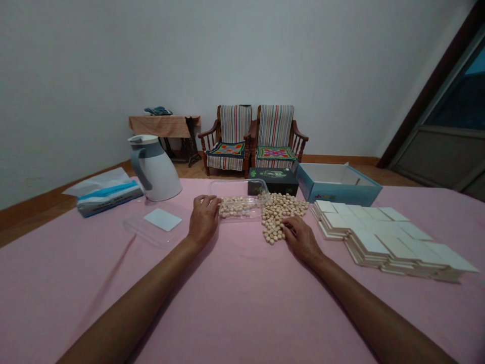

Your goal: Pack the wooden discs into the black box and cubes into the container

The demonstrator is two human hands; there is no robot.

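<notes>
A clear plastic box (254, 189) lies on the pink tablecloth and holds several small pale round pieces. My left hand (203, 218) rests against the box's left end, fingers curled along its rim. To the right, a loose pile of the same pale pieces (282, 212) spreads on the cloth. My right hand (301, 237) sits at the pile's near right edge, fingers bent down onto the pieces. Whether they pinch any piece is hidden.
A clear lid (157, 227) with a white card lies left of my left hand. Behind stand a white jug (155, 169), a tissue pack (108, 196), a black box (273, 180) and an open blue box (337, 184). Stacks of white tiles (386, 237) fill the right. Two striped chairs (252, 139) stand beyond.
</notes>
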